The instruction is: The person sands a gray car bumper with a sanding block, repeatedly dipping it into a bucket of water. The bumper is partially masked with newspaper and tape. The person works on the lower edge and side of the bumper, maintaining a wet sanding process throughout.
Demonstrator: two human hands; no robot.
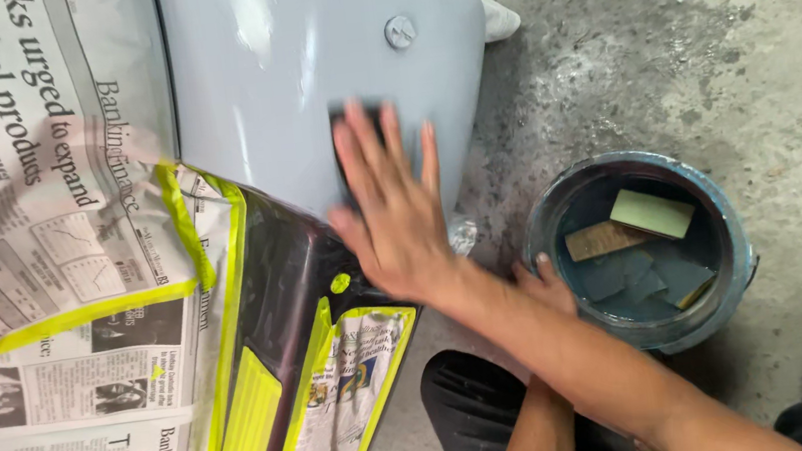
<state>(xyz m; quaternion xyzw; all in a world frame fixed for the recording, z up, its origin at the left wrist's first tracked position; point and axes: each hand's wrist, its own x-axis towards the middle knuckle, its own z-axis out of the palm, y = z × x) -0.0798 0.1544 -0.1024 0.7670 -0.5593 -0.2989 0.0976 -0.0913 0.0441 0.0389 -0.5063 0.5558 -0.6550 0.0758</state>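
Sanding block [357, 125], dark and rectangular, lies flat against a grey primed body panel [301, 55], pinned there under my right hand [396, 221]. My fingers are spread and laid flat over the block, pressing it rather than curling round it; only its top edge shows past my fingertips. The hand is a little blurred.

Just above the block, a small round fastener [399, 31] sits in the panel. Below and left of my hand, the grey surface gives way to a glossy dark panel [292, 288]. Newspaper [26, 198] held down with yellow-green masking tape [181, 220] covers everything to the left.

My left hand [547, 284] is mostly hidden behind my right forearm. Its fingers rest near the rim of a round blue bucket [742, 257] on the concrete floor [682, 42]. I cannot tell whether it grips anything. Water in the bucket holds several soaking sheets of sandpaper [651, 212].

As I judge it, the risks are these: the block could wander off the grey edge and scuff the bare dark panel, catch the fastener, or tear the tape. Uneven finger pressure could cut through the primer.
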